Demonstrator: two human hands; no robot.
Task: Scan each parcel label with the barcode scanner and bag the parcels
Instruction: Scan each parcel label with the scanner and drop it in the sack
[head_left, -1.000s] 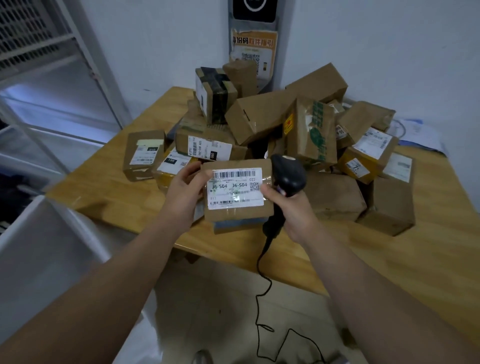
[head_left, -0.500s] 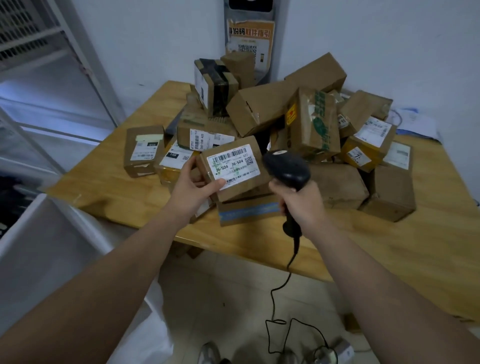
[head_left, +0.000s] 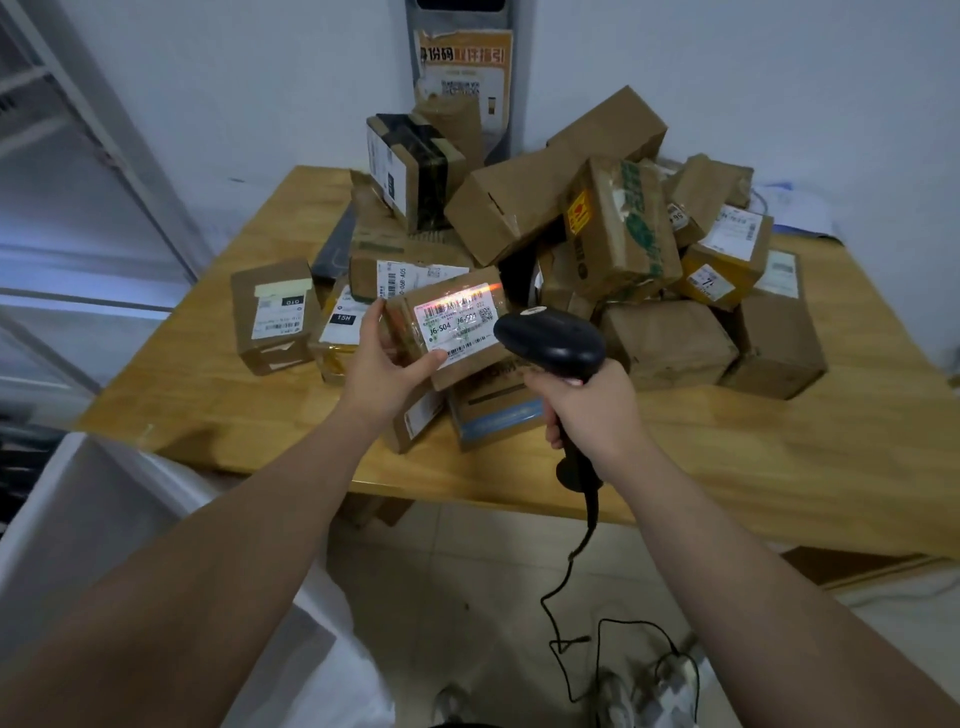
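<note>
Pale wall (head_left: 260, 78) fills the background, meeting at a corner in the upper centre of the frame. A grey panel there carries an orange-and-white notice (head_left: 464, 62) with a printed code. Metal shelving frame (head_left: 130, 156) at upper left. Light tiled floor (head_left: 467, 571) along the bottom.

Surface: wooden counter (head_left: 779, 467), light grain, set into the corner. A heap of brown cardboard parcels (head_left: 519, 197) covers its centre and rear, tilted against one another, several with white labels. One small box (head_left: 272, 317) stands apart at the left of the heap. Papers (head_left: 779, 192) lie at the far right rear.

Held parcel (head_left: 452, 358): small brown box, raised above the front of the heap at centre frame, white label (head_left: 457, 325) facing up. A red scan line (head_left: 467, 296) crosses the label's upper barcode.

Left hand (head_left: 387, 364): fingers (head_left: 374, 317) wrapped round the parcel's left end, thumb on the label's lower corner.

Right hand (head_left: 592, 410): fingers (head_left: 550, 410) clenched round the handle of the black barcode scanner (head_left: 550, 343), whose head sits just right of the label, pointing at it. Its black cable (head_left: 571, 571) hangs to the floor.

White container (head_left: 104, 519) at lower left; bag or bin, cannot tell.
</note>
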